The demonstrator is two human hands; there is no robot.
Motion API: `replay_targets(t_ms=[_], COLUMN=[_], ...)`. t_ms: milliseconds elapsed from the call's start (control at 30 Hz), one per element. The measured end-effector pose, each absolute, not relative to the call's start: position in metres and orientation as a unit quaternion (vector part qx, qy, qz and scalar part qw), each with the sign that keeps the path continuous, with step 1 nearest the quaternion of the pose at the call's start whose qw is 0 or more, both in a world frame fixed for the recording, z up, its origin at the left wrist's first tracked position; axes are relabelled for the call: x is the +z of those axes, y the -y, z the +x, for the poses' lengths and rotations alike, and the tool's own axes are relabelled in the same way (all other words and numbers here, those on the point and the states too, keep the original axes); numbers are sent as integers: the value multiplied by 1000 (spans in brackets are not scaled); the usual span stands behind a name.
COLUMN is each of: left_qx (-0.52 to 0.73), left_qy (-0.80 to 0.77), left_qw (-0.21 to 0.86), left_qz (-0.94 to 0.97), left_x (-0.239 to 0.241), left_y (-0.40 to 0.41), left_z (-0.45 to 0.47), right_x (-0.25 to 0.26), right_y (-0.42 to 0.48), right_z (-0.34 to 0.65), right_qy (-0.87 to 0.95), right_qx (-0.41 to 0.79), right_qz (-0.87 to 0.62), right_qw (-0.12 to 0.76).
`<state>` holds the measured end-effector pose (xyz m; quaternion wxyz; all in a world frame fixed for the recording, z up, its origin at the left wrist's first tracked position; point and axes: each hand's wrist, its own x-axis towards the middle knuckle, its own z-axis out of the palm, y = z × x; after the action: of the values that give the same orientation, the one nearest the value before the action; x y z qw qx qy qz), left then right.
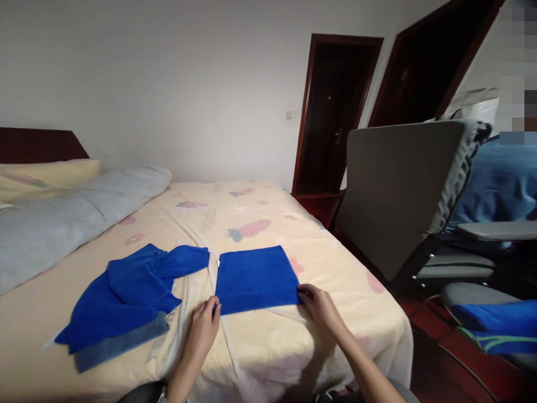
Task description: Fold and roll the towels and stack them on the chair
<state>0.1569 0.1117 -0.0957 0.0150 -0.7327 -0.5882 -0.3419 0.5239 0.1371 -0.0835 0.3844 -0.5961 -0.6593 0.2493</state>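
Observation:
A blue cloth [258, 277] lies flat on the bed as a near rectangle, a small white tag at its left edge. My left hand [205, 322] pinches its near left corner. At the near right corner, my right hand [316, 302] grips the cloth between thumb and fingers. To the left lies a crumpled heap of blue cloths [130, 285], apart from both hands. A grey-blue cloth [121, 341] sticks out from under the near side of that heap.
The bed [218, 212] has a pale yellow sheet with carrot prints. A rolled grey quilt [84, 212] and a yellow pillow [54, 173] lie at the left. A grey chair back [403, 196] rises beyond the right edge. Folded blue cloth [499, 319] rests on a seat at right.

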Motion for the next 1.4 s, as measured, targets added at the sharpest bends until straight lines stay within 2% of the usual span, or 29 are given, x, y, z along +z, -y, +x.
replay_targets(t_ms=[167,333,500,600,733,900,1167,1400], left_qx=[-310,-224,-207,-243,-244,-177,-153,-167], left_qy=[616,649,637,586,436,357,362,379], left_qw=[14,18,114,182,185,151,96,75], left_qz=[-724,-727,-734,-752,-846,-905,-915,-907], left_x=[-88,-80,-78,-74,-66,-73,-95,-97], left_y=[-114,-108,-103,-102,-105,-124,-144,-142], left_z=[156,161,159,165,197,227,194,180], right_x=[-73,-75,-73,-71,-77,-95,-102,-108], right_y=[-137,-138,-134,-131,-127,-127,-146,-142], right_z=[530,523,517,513,489,446,489,524], right_qy=[671,692,708,725,763,856,865,859], right_qx=[211,160,109,40,-85,-46,-17,7], right_qz=[-600,-636,-653,-645,-571,-421,-453,-452], right_qw=[381,301,246,238,289,294,217,242])
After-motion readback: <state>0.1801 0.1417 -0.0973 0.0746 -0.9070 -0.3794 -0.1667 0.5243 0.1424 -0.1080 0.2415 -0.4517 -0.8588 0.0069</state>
